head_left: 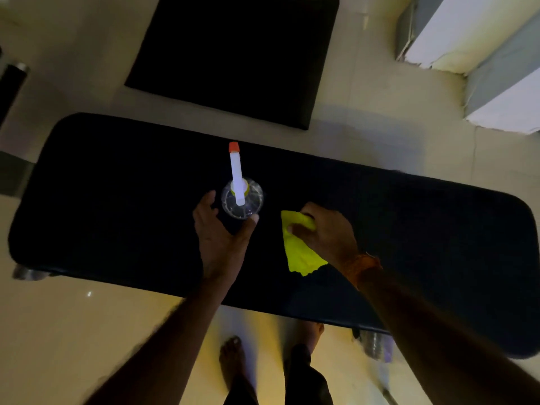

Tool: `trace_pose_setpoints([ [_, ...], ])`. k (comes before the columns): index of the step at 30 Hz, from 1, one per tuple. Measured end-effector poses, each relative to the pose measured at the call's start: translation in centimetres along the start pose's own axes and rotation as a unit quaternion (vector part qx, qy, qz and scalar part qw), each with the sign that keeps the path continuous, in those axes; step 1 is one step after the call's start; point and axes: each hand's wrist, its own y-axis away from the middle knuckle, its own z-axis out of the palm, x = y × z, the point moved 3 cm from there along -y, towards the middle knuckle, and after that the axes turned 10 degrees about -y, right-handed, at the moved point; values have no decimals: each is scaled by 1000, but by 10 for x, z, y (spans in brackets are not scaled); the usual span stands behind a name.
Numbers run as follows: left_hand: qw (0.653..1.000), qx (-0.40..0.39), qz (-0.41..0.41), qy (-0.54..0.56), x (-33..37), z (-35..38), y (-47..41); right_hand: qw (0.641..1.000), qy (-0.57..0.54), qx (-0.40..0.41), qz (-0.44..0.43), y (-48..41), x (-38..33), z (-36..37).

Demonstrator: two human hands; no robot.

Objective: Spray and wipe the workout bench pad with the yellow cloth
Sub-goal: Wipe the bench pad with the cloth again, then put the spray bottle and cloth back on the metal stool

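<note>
A pale tiled floor (73, 331) fills the scene, dimly lit. Across it, running from the left to the near right, lies the long black bench pad (117, 206) with rounded corners. Beyond it, on the far side, a second black pad (233, 59) rests apart from the first, and at the far right stands a white and grey block (482, 48) with ragged edges. Two bare arms reach in from the near edge over the bench pad, and two bare feet (233, 363) stand on the floor just beside its near edge. A clear spray bottle (242, 198) stands upright near the middle of the bench pad, seen from above, its white nozzle with an orange tip pointing to the far side. The left hand (222, 235) is open around the near side of the bottle, thumb and fingers spread and curved at its wall; whether they press it cannot be told. To the right of the bottle, the right hand (324, 232) grips the yellow cloth (301, 252), fingers closed over its far end, while the rest of the cloth lies flat on the bench pad toward the near side. An orange band (365, 266) circles the right wrist.
</note>
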Motion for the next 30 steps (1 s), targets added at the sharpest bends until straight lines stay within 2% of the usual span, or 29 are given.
trace_pose_setpoints([
  [4,995,-62,70,43,37,4,-31,988,-123,60,72,6,0,-12],
  [10,999,-16,-18,46,60,13,-41,963,-220,108,116,27,-4,-29],
  [12,999,-4,-18,41,71,2,-28,956,-238,119,124,40,-13,-40],
  [20,997,-36,16,65,141,-96,52,959,-190,167,127,126,-81,-107],
  [26,992,-80,52,84,195,-181,133,947,-168,257,89,235,-147,-157],
  [30,985,-111,109,76,213,-226,197,937,-127,313,82,326,-181,-173],
])
